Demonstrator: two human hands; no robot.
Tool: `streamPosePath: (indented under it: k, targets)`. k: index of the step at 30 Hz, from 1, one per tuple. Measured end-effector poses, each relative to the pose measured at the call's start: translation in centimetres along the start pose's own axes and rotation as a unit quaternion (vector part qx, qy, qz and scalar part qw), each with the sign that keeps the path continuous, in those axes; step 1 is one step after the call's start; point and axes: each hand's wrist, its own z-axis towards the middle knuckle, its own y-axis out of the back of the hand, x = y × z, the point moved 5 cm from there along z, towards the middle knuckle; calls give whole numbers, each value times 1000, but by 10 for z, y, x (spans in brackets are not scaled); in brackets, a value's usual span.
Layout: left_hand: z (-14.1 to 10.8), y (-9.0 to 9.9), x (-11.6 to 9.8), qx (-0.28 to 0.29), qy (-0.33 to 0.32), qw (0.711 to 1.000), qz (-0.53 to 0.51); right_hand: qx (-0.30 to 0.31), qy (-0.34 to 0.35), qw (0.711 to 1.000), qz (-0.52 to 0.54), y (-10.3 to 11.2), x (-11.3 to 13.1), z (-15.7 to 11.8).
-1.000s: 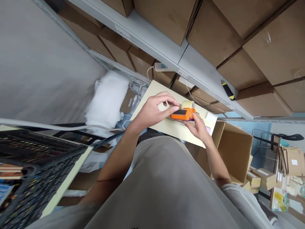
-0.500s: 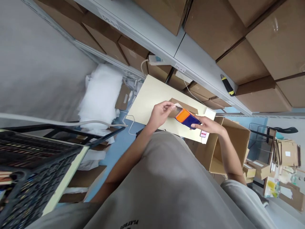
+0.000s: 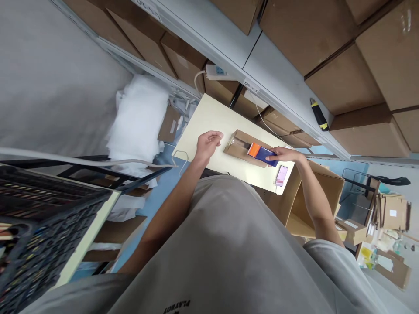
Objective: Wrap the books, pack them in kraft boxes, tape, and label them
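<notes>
My right hand (image 3: 284, 155) grips one end of a dark blue and orange box (image 3: 262, 153), with the thumb on top. That box lies over the right part of a long brown cardboard box (image 3: 237, 146) on the pale yellow table (image 3: 193, 131). To the left of the cardboard box, my left hand (image 3: 208, 145) is raised above the table with its fingers curled and closed. Whether anything is between those fingertips is hidden. Clear tape shows on the cardboard box's left end. Near my right hand lies a phone (image 3: 281, 175) with its screen lit.
A large open carton (image 3: 303, 205) stands at the table's right end. Shelves with brown cartons run behind the table, and a black and yellow cutter (image 3: 318, 115) lies on one. White packing sheets (image 3: 139, 122) are stacked at left, above a black crate (image 3: 59, 248).
My left hand has moved left, away from the blue and orange box, and the whitish piece in its fingers no longer shows. My right hand has brought the box over the cardboard box.
</notes>
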Motion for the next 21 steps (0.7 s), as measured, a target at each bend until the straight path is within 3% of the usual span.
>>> streamPosePath:
  k: [7,15,21]
  targets:
    - [18,1,32,-28,10,999,13,-7,17,1000,-10,-8,-31,39]
    - [40,4,65,-50,20,998,26,-20,31,999,-6,-2,-42,50]
    - [55,-10,104,-10,123,985,119,-13,35,999,0,-2,-43,58]
